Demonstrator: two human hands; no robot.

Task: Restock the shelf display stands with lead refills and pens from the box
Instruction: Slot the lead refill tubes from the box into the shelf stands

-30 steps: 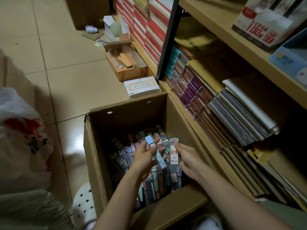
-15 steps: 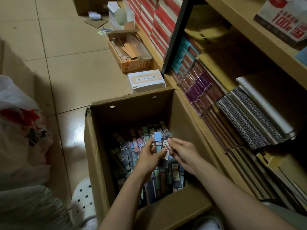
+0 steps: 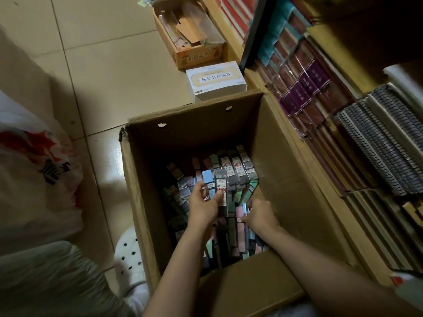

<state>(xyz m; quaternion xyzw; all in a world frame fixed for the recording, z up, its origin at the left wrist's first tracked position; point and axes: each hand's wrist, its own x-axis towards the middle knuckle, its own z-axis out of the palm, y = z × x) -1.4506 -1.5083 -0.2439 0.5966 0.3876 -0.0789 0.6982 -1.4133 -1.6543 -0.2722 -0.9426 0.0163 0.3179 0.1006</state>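
Cardboard box (image 3: 281,170) holding lead refill packs (image 3: 238,167): left hand (image 3: 202,208) grips two gathered packs (image 3: 220,191) upright above the pile while right hand (image 3: 261,215), fingers curled, pinches another below; ideally, packs are collected label-aligned so none slips.

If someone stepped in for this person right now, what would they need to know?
Left hand: grips two lead refill cases, a blue-capped case and a dark case, above the cardboard box.
Right hand: down in the box, fingers on the loose cases; its grip is hidden.
Done: two cases gathered.
Left: the box holds many more cases; nothing has reached the shelf stands, which are not in view.
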